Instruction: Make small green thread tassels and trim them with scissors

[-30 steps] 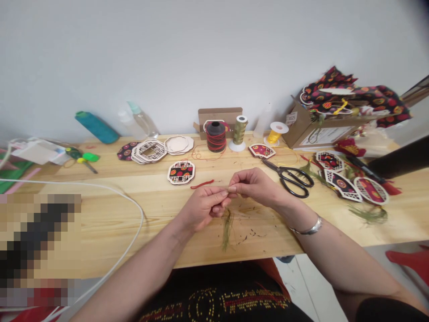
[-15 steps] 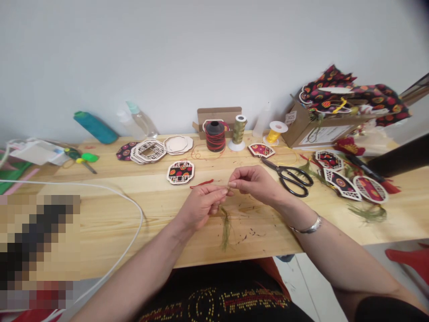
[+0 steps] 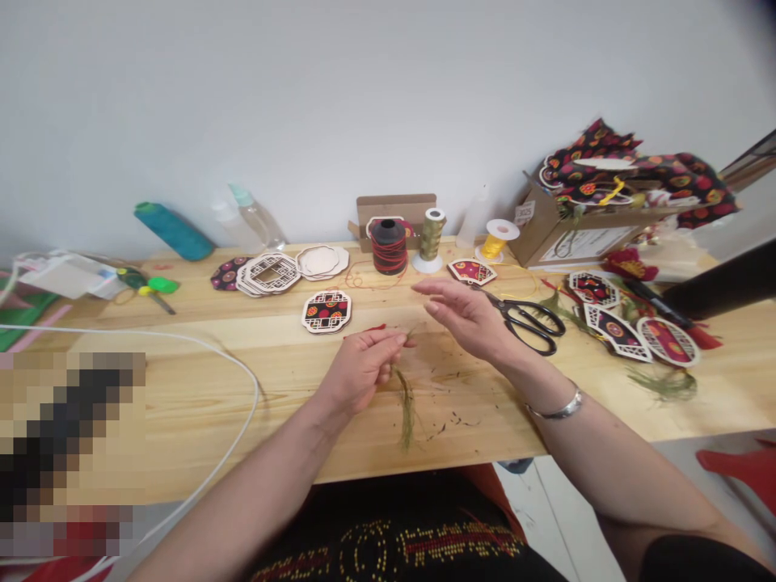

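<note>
My left hand (image 3: 369, 364) pinches a bundle of olive-green thread, a tassel (image 3: 406, 412) whose loose strands hang below the fingers over the table. A short end pokes out above the fingertips. To its right, my right hand (image 3: 464, 315) is raised with fingers apart and holds nothing I can see. Black-handled scissors (image 3: 533, 323) lie just beyond the right wrist, their blades partly hidden by that hand. A wooden-framed patterned ornament (image 3: 326, 312) lies beyond my left hand, and a bit of red cord (image 3: 364, 331) shows behind the knuckles.
Spools of dark red cord (image 3: 390, 246), olive thread (image 3: 432, 240) and yellow cord (image 3: 499, 238) stand at the back. Stacked wooden frames (image 3: 270, 274) sit left. Finished-looking ornaments (image 3: 618, 333) lie right, before a carton (image 3: 585, 242) of fabric. A white cable (image 3: 248, 368) crosses the left side.
My right hand has let go of the thread end and moved up and right, its fingers opening. The left hand keeps its pinch on the tassel, nearly in place.
</note>
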`<state>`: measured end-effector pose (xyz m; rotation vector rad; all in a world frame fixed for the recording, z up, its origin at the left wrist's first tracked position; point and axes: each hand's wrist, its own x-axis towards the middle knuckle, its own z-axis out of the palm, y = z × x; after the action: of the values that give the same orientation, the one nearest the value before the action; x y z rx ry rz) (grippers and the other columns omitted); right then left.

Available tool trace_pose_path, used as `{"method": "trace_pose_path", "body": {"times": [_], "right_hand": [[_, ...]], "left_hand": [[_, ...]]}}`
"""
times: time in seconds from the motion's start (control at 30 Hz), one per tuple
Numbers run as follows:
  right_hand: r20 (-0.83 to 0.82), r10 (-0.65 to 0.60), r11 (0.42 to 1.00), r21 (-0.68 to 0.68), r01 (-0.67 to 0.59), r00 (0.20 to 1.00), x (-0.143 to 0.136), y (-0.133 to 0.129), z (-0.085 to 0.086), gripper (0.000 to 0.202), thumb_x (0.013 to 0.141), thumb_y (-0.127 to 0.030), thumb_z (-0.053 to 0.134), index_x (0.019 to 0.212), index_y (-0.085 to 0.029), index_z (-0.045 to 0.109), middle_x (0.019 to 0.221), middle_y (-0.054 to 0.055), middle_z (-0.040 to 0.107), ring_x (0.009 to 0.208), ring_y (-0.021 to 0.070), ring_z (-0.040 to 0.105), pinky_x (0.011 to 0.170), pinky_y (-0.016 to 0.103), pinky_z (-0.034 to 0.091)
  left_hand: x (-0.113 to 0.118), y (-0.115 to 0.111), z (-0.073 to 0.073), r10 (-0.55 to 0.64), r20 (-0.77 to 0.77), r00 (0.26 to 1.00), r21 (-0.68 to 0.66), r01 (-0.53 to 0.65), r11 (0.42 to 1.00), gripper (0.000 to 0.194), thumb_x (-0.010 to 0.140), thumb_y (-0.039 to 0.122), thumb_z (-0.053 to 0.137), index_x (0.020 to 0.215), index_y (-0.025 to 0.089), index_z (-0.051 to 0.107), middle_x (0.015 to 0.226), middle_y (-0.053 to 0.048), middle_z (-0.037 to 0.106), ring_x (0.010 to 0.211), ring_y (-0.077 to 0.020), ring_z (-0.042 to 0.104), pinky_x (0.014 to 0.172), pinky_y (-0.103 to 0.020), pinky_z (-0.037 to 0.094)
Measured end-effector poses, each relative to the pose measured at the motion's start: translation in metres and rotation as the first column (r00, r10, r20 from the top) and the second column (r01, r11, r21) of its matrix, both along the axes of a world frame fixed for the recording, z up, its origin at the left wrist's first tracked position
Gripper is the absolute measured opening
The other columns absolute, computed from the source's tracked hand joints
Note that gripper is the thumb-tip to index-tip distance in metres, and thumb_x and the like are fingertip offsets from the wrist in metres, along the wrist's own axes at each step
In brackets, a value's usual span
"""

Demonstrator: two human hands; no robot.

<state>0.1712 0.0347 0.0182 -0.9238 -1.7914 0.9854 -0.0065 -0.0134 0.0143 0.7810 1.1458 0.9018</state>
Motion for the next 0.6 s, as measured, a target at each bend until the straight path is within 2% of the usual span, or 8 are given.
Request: {"method": "trace_pose_path", "body": {"times": [0.1, 0.17, 0.23, 0.33, 0.4, 0.5, 0.6], "right_hand": [[0.084, 0.182, 0.977, -0.131, -0.17, 0.98, -0.001, -0.005, 0.003, 0.038, 0.08, -0.031, 0.062, 0.115, -0.017, 0.06, 0.119, 0.01, 0.062, 0.11, 0.0184, 0.056, 0.095, 0.038, 0.044], [0.088, 0.249, 0.951, -0.211, -0.226, 0.964, -0.004, -0.008, 0.004, 0.038, 0.075, -0.03, 0.067, 0.11, -0.015, 0.064, 0.108, 0.009, 0.067, 0.1, 0.018, 0.061, 0.09, 0.036, 0.047], [0.068, 0.234, 0.942, -0.262, -0.209, 0.97, -0.007, -0.009, 0.003, 0.031, 0.071, -0.029, 0.07, 0.098, -0.015, 0.068, 0.093, 0.007, 0.071, 0.086, 0.0166, 0.065, 0.082, 0.033, 0.05], [0.032, 0.145, 0.944, -0.305, -0.128, 0.989, -0.01, -0.01, 0.001, 0.019, 0.07, -0.031, 0.071, 0.079, -0.014, 0.07, 0.078, 0.005, 0.072, 0.073, 0.0151, 0.065, 0.071, 0.029, 0.051], [0.041, 0.119, 0.956, -0.274, -0.103, 0.992, -0.01, -0.01, 0.001, 0.016, 0.072, -0.03, 0.069, 0.073, -0.014, 0.069, 0.072, 0.004, 0.071, 0.069, 0.014, 0.063, 0.067, 0.027, 0.049], [0.166, 0.067, 0.994, -0.092, -0.053, 0.984, -0.01, -0.012, 0.002, 0.013, 0.078, -0.022, 0.062, 0.069, -0.014, 0.066, 0.069, 0.003, 0.068, 0.067, 0.0123, 0.06, 0.066, 0.025, 0.045], [0.278, 0.01, 0.999, 0.041, -0.023, 0.96, -0.01, -0.014, 0.004, 0.014, 0.08, -0.02, 0.058, 0.068, -0.015, 0.064, 0.07, 0.003, 0.065, 0.066, 0.0114, 0.056, 0.065, 0.024, 0.041]], "left_hand": [[0.001, 0.0, -0.001, -0.001, -0.008, 1.0, 0.044, 0.002, 0.999, 0.023, 0.068, 0.034, 0.071, 0.075, 0.012, 0.072, 0.053, 0.004, 0.042, 0.045, -0.0018, 0.03, 0.041, -0.016, 0.018], [0.002, -0.001, -0.002, -0.008, -0.014, 1.0, 0.07, 0.009, 0.997, 0.022, 0.068, 0.034, 0.07, 0.072, 0.012, 0.071, 0.052, 0.005, 0.041, 0.044, -0.0019, 0.028, 0.041, -0.017, 0.018], [0.002, -0.003, -0.002, -0.011, -0.027, 1.0, 0.088, 0.013, 0.996, 0.021, 0.069, 0.034, 0.069, 0.07, 0.012, 0.07, 0.051, 0.005, 0.041, 0.044, -0.0019, 0.028, 0.041, -0.017, 0.018], [0.002, -0.004, -0.003, -0.011, -0.045, 0.999, 0.097, 0.015, 0.995, 0.02, 0.069, 0.032, 0.069, 0.071, 0.012, 0.07, 0.052, 0.005, 0.043, 0.043, -0.0016, 0.028, 0.042, -0.017, 0.018], [0.002, -0.004, -0.002, -0.01, -0.045, 0.999, 0.085, 0.014, 0.996, 0.02, 0.068, 0.032, 0.069, 0.072, 0.012, 0.071, 0.053, 0.005, 0.044, 0.043, -0.0015, 0.029, 0.042, -0.017, 0.018], [0.002, -0.003, -0.001, -0.016, -0.021, 1.0, 0.059, 0.018, 0.998, 0.021, 0.069, 0.033, 0.069, 0.075, 0.012, 0.072, 0.054, 0.004, 0.045, 0.044, -0.0018, 0.029, 0.041, -0.018, 0.017], [0.002, -0.003, 0.0, -0.031, 0.004, 1.0, 0.048, 0.03, 0.998, 0.023, 0.069, 0.033, 0.069, 0.076, 0.012, 0.073, 0.054, 0.004, 0.043, 0.044, -0.0019, 0.029, 0.041, -0.018, 0.016]]}}
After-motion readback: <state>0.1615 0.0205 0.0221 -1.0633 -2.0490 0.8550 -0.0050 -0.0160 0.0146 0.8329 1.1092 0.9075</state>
